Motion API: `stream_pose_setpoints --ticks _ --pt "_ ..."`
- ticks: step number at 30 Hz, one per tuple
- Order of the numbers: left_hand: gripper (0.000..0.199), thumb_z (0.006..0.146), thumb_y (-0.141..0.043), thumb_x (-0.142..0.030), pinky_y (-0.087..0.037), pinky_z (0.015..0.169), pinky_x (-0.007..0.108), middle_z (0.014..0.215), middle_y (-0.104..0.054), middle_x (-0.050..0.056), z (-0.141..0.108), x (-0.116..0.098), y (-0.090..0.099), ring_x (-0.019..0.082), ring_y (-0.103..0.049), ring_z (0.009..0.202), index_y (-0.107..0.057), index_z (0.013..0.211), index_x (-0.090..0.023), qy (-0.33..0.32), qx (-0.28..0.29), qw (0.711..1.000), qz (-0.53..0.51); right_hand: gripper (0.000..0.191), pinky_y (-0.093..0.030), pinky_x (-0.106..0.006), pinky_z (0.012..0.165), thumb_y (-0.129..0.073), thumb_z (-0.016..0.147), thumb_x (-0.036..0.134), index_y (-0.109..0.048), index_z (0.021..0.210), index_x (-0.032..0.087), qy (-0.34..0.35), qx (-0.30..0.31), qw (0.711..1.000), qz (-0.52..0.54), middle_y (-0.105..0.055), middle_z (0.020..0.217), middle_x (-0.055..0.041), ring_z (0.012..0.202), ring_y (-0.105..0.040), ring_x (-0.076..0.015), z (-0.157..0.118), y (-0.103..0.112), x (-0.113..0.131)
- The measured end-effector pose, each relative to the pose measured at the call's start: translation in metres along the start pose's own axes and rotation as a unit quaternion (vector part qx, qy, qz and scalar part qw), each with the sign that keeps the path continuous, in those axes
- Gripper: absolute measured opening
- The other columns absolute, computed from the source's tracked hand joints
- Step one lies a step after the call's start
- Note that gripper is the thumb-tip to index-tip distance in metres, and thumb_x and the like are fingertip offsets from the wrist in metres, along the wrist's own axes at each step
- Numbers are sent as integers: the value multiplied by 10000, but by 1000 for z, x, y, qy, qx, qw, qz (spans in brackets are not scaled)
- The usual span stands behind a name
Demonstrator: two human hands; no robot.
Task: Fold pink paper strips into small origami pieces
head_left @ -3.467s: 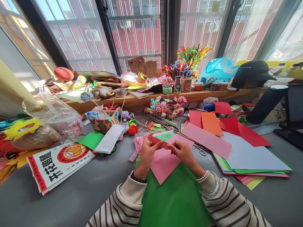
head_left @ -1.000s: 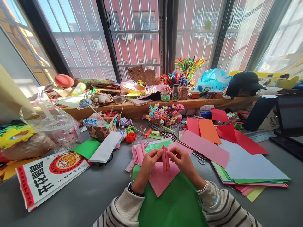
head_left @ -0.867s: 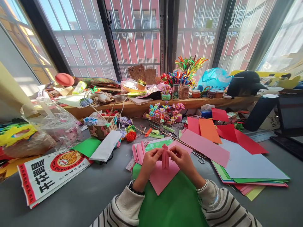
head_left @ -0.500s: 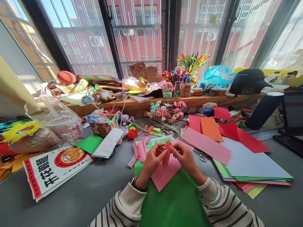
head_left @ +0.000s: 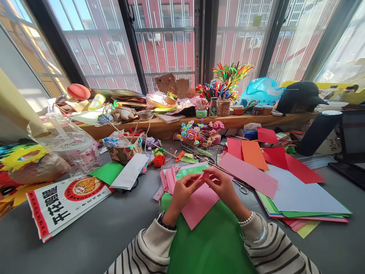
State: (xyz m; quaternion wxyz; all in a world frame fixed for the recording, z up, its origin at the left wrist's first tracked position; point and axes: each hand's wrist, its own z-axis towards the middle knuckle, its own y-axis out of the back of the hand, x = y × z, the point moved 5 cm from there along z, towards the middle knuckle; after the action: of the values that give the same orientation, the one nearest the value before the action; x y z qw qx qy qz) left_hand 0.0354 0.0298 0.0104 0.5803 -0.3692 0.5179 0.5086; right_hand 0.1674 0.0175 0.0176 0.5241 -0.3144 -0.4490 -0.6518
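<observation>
My left hand (head_left: pixel 184 194) and my right hand (head_left: pixel 222 188) meet at the centre, fingertips pinched on a small folded pink paper (head_left: pixel 204 176) that they largely cover. Below them a flat pink sheet (head_left: pixel 196 209) lies with one corner pointing toward me, on top of a large green sheet (head_left: pixel 211 243). Folded pink strips (head_left: pixel 169 180) rest just left of my left hand. Behind my fingers is a light green and white sheet (head_left: pixel 191 170).
Scissors (head_left: pixel 241 187) and a long pink sheet (head_left: pixel 248 174) lie to the right, beside stacked coloured paper (head_left: pixel 310 194). A printed paper bag (head_left: pixel 68 207) is at left. Crocheted flowers (head_left: pixel 196 133) stand behind, below a cluttered sill (head_left: pixel 165 127).
The folded pink paper, upright between my fingers before, now shows much less. My right fingers have curled over its top, and both hands have drawn closer together.
</observation>
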Motion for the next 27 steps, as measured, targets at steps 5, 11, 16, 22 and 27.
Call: stream_pose_setpoints --ticks 5,11,16,22,27 --pt "280 622 -619 -326 -439 782 317 919 -633 60 0 2 2 215 -562 868 -631 865 -189 -2 -8 1000 13 234 -483 -252 580 -515 730 316 -580 925 204 22 -1 1000 -18 -563 803 -32 697 -550 -137 1 2 6" --pt "236 644 -599 -321 -427 802 315 904 -631 53 0 0 1 219 -552 890 -634 847 -206 -22 0 999 38 206 -482 -266 583 -541 708 344 -588 826 181 13 -10 1000 -13 -596 739 -32 671 -568 -148 1 4 2" --pt "211 663 -581 -323 -432 770 297 861 -636 49 0 -4 0 208 -564 842 -638 832 -210 -45 7 996 82 191 -487 -269 569 -554 699 332 -581 798 171 -2 -7 1000 15 -607 706 -33 636 -578 -150 2 1 -5" --pt "196 680 -565 -319 -434 751 299 833 -638 46 -2 -7 0 207 -570 815 -639 828 -214 -62 8 994 94 201 -483 -272 579 -547 703 357 -561 774 169 -16 0 999 30 -599 704 -35 640 -573 -151 2 -2 -7" --pt "184 669 -576 -310 -436 744 293 827 -644 46 -1 -8 2 203 -572 810 -641 807 -207 -59 -1 992 110 211 -465 -250 562 -556 691 365 -549 756 164 -24 2 999 45 -584 679 -13 623 -563 -138 2 -1 -5"
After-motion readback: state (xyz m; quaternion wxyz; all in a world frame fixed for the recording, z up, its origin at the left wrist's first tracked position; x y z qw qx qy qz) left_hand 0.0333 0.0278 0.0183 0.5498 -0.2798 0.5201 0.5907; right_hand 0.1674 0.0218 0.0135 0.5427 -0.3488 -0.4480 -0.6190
